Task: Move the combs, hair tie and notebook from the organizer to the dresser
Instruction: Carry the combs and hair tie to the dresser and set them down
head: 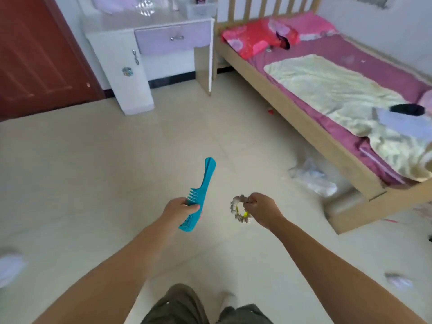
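Note:
My left hand (181,208) grips teal combs (201,191) around their toothed middle; the handles point up and away over the floor. They look like two combs held together, though I cannot be sure. My right hand (260,205) pinches a grey scrunchie hair tie (235,208) with a yellow band inside it, which hangs to the left of my fingers. The white and lilac dresser (163,26) stands far ahead at the top left, well beyond both hands. The notebook and the organizer are out of sight.
A wooden bed (304,127) with a purple sheet, pink pillows and a pale blanket runs along the right. A clear plastic bag (313,177) lies on the floor beside it. A red door (35,54) is at the left. Beige floor stretches between me and the dresser.

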Available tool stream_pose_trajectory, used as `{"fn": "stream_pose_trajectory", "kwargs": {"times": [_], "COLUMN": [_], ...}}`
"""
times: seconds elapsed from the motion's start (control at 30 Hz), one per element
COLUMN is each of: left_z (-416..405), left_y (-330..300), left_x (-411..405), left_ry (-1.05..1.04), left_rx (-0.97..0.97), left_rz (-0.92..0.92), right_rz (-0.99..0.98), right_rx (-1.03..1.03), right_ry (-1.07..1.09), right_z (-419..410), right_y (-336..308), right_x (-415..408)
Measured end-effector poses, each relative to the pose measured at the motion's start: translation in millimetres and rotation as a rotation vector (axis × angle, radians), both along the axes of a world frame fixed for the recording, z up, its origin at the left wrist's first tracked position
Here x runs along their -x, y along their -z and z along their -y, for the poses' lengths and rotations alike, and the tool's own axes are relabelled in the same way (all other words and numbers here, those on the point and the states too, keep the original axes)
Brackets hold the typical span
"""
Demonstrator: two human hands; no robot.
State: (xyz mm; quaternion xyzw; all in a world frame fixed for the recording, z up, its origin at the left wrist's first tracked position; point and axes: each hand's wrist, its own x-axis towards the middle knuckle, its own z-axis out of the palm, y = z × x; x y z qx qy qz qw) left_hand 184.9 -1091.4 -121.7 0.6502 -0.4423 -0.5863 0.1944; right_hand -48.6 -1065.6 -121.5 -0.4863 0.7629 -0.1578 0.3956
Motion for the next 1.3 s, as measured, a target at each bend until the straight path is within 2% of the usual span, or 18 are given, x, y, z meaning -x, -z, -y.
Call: {"fn": "stream_pose_trajectory", "kwargs": {"times": [0.17, 0.3, 0.53, 0.83, 1.07, 1.3], "left_z": [109, 218, 427, 716, 930, 1101], "left_y": [1, 6, -23, -20, -36, -19], "left_x": [-53, -92, -138, -121, -110, -148], "left_ry": [-0.230, -0.294, -0.284, -0.376, -0.423, -0.467], "left_rx": [0.011, 0.051, 0.059, 0.015, 0.085, 0.075], "left_rz": [-0.013, -0.028, -0.114, -0.322, -0.267, -0.243], "right_rz": [-0.008, 0.019, 0.103, 0.206, 0.220, 0.230], "right_rx": [0.032, 0.081, 0.092, 0.167, 0.180, 0.177], "right_ry": [-0.257, -0.348, -0.276, -0.171, -0.218, -0.272], "right_z": [166, 296, 503, 783, 1020, 1219], "right_y": [6, 8, -18, -21, -48, -46], "right_x": [-52, -107, -153, -132, -117, -154]}}
